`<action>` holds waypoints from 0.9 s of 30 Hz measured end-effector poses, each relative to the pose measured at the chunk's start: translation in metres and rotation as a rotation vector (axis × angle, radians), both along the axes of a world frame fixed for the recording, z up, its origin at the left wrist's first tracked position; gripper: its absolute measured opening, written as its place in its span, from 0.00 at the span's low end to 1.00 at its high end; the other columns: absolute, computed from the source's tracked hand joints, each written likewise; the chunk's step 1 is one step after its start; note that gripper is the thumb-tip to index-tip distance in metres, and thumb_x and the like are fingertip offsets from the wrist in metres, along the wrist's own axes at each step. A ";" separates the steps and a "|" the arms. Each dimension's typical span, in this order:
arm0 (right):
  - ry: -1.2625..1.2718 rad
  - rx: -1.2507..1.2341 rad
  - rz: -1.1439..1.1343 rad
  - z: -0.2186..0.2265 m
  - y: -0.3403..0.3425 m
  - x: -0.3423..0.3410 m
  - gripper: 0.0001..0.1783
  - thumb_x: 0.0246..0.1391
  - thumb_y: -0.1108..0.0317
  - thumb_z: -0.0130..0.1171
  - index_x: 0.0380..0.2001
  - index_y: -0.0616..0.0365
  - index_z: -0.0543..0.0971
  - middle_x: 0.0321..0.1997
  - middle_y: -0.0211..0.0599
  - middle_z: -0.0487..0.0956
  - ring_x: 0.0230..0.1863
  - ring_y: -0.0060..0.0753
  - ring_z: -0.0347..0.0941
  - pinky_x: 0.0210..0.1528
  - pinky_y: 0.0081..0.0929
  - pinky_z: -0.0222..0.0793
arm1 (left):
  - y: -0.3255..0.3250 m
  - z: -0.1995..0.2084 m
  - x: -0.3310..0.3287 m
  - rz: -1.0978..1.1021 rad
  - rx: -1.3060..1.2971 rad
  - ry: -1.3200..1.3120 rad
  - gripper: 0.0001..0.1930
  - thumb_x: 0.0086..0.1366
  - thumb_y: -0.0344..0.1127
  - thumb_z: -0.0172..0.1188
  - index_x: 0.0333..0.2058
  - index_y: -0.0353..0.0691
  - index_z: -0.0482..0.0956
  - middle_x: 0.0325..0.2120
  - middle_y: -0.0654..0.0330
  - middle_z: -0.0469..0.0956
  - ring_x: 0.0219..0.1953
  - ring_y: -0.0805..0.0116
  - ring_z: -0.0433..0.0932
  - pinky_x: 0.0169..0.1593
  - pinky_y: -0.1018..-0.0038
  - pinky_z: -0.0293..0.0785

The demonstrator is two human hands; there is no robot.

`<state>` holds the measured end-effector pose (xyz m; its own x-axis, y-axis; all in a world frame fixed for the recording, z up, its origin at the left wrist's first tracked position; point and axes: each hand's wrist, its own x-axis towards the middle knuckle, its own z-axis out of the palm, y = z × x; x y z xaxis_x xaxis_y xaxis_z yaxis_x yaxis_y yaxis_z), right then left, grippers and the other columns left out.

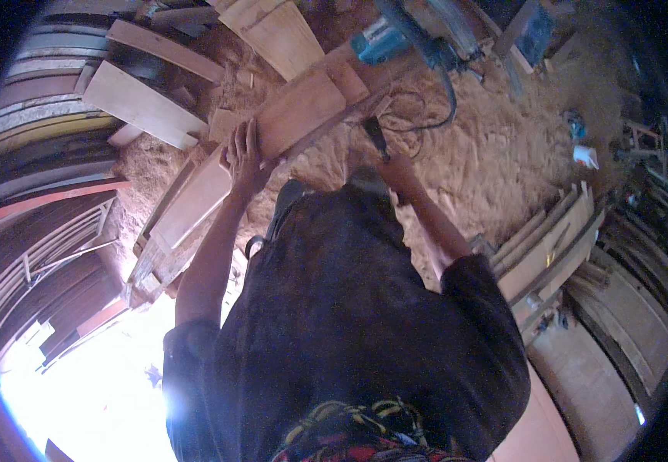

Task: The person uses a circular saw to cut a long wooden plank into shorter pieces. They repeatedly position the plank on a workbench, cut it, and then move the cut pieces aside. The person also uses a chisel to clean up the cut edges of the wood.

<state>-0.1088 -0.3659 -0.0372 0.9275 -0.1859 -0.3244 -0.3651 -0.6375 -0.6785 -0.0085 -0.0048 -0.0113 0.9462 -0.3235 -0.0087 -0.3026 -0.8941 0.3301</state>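
Note:
My left hand (pixel 243 159) lies on a long wooden board (pixel 299 115), fingers stretched over its surface and thumb apart near the edge. The board slants across the bench from lower left to upper right. Down at the right, beside my legs, my right hand (pixel 397 171) is closed around a dark, narrow tool (pixel 376 135); its exact kind is not clear. A small wood block (pixel 347 81) rests at the board's far end. Beyond it sits a teal power tool (pixel 380 40) with a dark cord (pixel 451 104) looping down to the right.
Sawdust and shavings (pixel 495 154) cover the ground. Stacked planks (pixel 49 100) line the left, and a pale board (pixel 141 104) lies near them. More timber (pixel 553 242) is piled at the right. Bright light comes from the lower left.

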 end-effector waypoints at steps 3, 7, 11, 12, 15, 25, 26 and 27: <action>0.296 0.047 -0.028 0.017 -0.010 -0.019 0.26 0.61 0.48 0.64 0.43 0.64 0.81 0.36 0.55 0.84 0.33 0.52 0.81 0.35 0.50 0.72 | 0.000 0.004 -0.004 0.000 0.039 -0.005 0.61 0.52 0.64 0.73 0.77 0.48 0.47 0.73 0.49 0.54 0.76 0.46 0.50 0.71 0.42 0.42; -0.235 0.072 -0.215 0.069 0.021 0.013 0.26 0.60 0.48 0.64 0.34 0.66 0.81 0.26 0.54 0.82 0.28 0.56 0.81 0.32 0.50 0.73 | 0.001 0.011 0.001 0.007 0.052 -0.038 0.62 0.52 0.64 0.74 0.76 0.48 0.48 0.72 0.49 0.55 0.76 0.46 0.50 0.71 0.42 0.43; -0.155 -0.248 -0.055 -0.031 0.004 -0.006 0.24 0.60 0.49 0.65 0.33 0.65 0.81 0.22 0.50 0.81 0.25 0.55 0.80 0.29 0.48 0.71 | -0.014 0.018 0.008 0.001 0.011 0.049 0.61 0.51 0.63 0.75 0.76 0.50 0.49 0.72 0.51 0.57 0.75 0.48 0.53 0.70 0.42 0.46; -0.065 -0.168 -0.012 -0.029 0.000 -0.004 0.24 0.60 0.49 0.65 0.34 0.65 0.82 0.22 0.50 0.81 0.25 0.54 0.79 0.29 0.47 0.70 | -0.010 0.021 0.008 0.009 0.010 0.063 0.61 0.50 0.63 0.75 0.76 0.51 0.50 0.72 0.51 0.58 0.75 0.49 0.54 0.70 0.42 0.47; 0.142 0.042 0.040 0.004 0.004 -0.013 0.24 0.60 0.50 0.66 0.35 0.65 0.82 0.22 0.48 0.79 0.25 0.51 0.78 0.30 0.47 0.70 | 0.005 0.025 0.009 -0.005 0.045 0.094 0.62 0.48 0.65 0.76 0.76 0.51 0.52 0.71 0.51 0.60 0.74 0.50 0.56 0.70 0.41 0.49; -0.274 -0.022 -0.241 0.040 0.020 0.024 0.26 0.60 0.47 0.67 0.35 0.65 0.81 0.23 0.48 0.78 0.28 0.43 0.79 0.34 0.46 0.72 | 0.012 0.067 0.063 -0.177 0.099 0.393 0.64 0.45 0.69 0.78 0.73 0.39 0.58 0.69 0.43 0.66 0.70 0.43 0.66 0.73 0.48 0.58; -0.300 -0.071 -0.219 0.018 0.022 0.025 0.27 0.60 0.46 0.67 0.35 0.65 0.81 0.24 0.50 0.78 0.30 0.44 0.80 0.35 0.47 0.72 | 0.017 0.063 0.064 -0.176 0.039 0.419 0.64 0.45 0.69 0.78 0.73 0.41 0.58 0.69 0.45 0.67 0.70 0.42 0.66 0.72 0.48 0.59; -0.185 -0.114 -0.119 0.011 0.024 0.020 0.27 0.59 0.45 0.66 0.38 0.65 0.82 0.28 0.53 0.80 0.34 0.51 0.81 0.39 0.50 0.74 | 0.030 0.053 0.064 -0.166 -0.021 0.445 0.64 0.44 0.68 0.79 0.73 0.43 0.58 0.68 0.46 0.68 0.70 0.41 0.66 0.72 0.48 0.61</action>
<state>-0.0887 -0.3416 -0.0258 0.9384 -0.3233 -0.1220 -0.3188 -0.6737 -0.6667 0.0551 0.0248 0.0419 0.7874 -0.4744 -0.3936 -0.2660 -0.8375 0.4774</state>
